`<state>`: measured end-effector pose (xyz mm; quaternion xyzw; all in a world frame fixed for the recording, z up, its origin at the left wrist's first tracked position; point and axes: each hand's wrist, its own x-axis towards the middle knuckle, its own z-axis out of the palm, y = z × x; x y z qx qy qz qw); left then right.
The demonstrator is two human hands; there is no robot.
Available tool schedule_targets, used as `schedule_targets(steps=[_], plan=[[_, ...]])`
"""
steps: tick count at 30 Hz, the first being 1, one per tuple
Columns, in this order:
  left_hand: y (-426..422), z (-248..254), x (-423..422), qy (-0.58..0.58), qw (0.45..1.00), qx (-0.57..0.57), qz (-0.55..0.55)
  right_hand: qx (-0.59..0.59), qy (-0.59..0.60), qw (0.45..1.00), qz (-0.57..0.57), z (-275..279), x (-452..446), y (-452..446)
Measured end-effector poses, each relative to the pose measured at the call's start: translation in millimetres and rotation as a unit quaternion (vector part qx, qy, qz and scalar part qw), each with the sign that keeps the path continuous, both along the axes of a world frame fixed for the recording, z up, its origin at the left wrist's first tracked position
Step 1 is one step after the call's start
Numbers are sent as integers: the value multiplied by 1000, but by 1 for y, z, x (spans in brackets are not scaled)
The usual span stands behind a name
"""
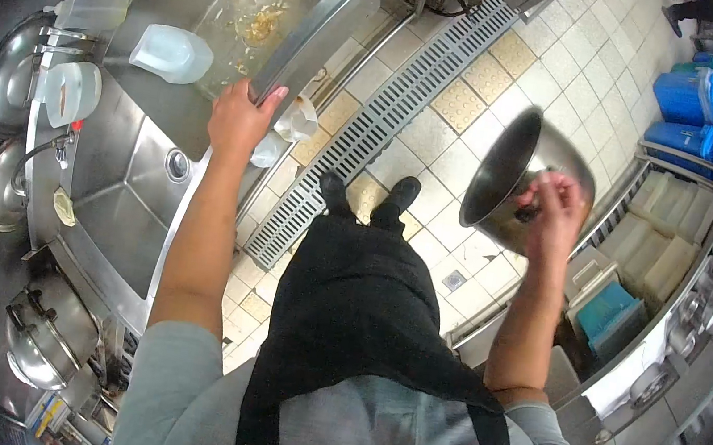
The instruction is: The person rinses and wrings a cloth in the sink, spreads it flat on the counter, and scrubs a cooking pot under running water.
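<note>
My right hand (553, 203) is closed on the dark handle of a deep metal pot (586, 154). The pot hangs tilted above the tiled floor, its wide mouth facing left. On the other side, my left hand (241, 117) grips the metal rim of the sink (324, 25), fingers curled over the edge. Inside the sink, near that hand, are scattered food scraps (261, 25) and a translucent plastic scoop or jug (171, 54). A white crumpled item (298, 118) shows just outside the rim, partly hidden.
A second sink basin (119, 209) lies at the left, with lids (6, 185) along the wall. A floor drain grate (388, 119) crosses ahead of my feet. Blue bins (688, 95) and a rack of plastic containers (658, 226) stand at the right. Another person's foot (674, 19) shows top right.
</note>
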<state>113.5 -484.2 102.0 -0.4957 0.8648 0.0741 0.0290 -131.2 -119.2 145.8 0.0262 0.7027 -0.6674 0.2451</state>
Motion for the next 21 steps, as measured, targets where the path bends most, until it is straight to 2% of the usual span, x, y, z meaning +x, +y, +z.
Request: schedule_targets(steps=[2, 4, 6, 8, 9, 10, 11, 12, 14, 16, 19, 21], plan=[[5, 12, -5, -34, 998, 40, 34, 37, -52, 997, -54, -60, 3, 15], [5, 6, -2, -20, 999, 21, 27, 97, -90, 987, -87, -90, 1, 27], [7, 3, 3, -17, 1000, -13, 17, 76, -93, 990, -74, -139, -6, 60], [2, -13, 12, 6, 996, -83, -21, 128, -101, 986, -25, -167, -4, 87], [-1, -27, 20, 48, 988, -141, -45, 103, -81, 988, -82, -196, 9, 98], [3, -12, 14, 25, 996, -83, -14, 124, -103, 986, -45, -195, 16, 102], [7, 0, 6, 8, 999, -42, 18, 79, -170, 973, -136, -197, 27, 95], [5, -10, 13, 9, 998, -67, 14, 46, -180, 978, -99, -196, 37, 98], [8, -6, 10, -9, 998, -62, 3, 18, -207, 967, -149, -190, 51, 90], [9, -7, 10, -4, 997, -71, 3, -27, -226, 962, -153, -177, 57, 83], [7, -17, 18, 23, 994, -105, -13, -18, -242, 957, -158, -132, 58, 82], [3, -20, 20, 38, 989, -136, -32, -51, -231, 954, -182, -143, 64, 99]])
